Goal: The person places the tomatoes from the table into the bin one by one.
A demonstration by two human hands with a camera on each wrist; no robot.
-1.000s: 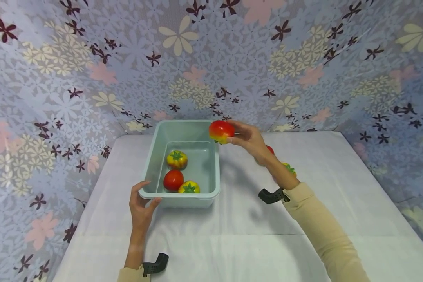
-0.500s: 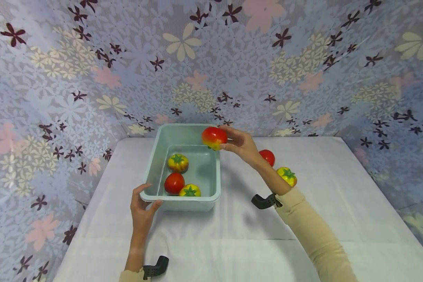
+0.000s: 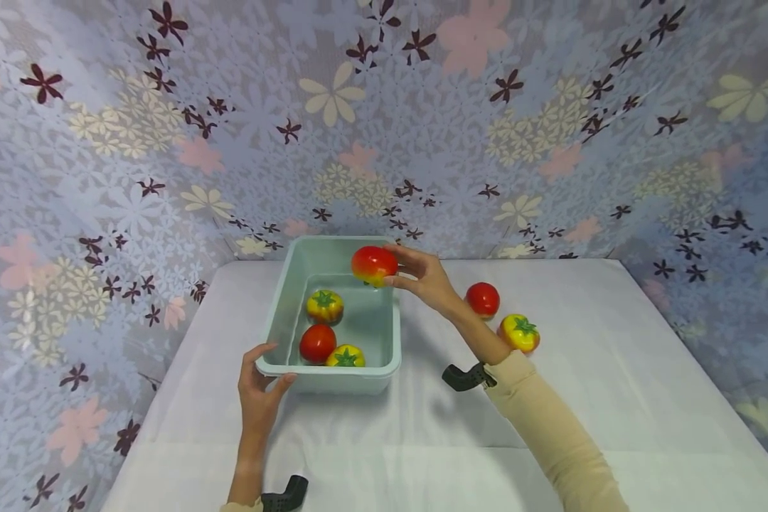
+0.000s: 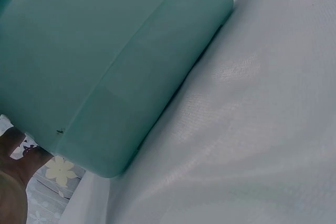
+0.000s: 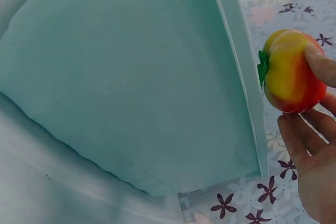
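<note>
My right hand (image 3: 427,279) pinches a red-and-yellow tomato (image 3: 374,264) over the right rim of a pale green plastic bin (image 3: 333,384). In the right wrist view the tomato (image 5: 292,74) has its green stem side facing the bin wall (image 5: 131,77), with thumb and fingers on opposite sides. My left hand (image 3: 259,398) grips the bin's near left corner, thumb at the front and fingers at the side. Inside the bin lie a yellow ribbed tomato (image 3: 324,307), a red tomato (image 3: 317,344) and another yellow tomato (image 3: 346,355) with a green top.
On the white-covered table (image 3: 589,398), right of the bin, sit a red tomato (image 3: 483,299) and a yellow-red one (image 3: 520,333) close together. A flowered backdrop (image 3: 384,142) rises behind the table and along both sides.
My right hand has carried its tomato leftward, further over the bin. The two tomatoes on the table now show beyond the forearm. My left hand keeps its hold on the corner.
</note>
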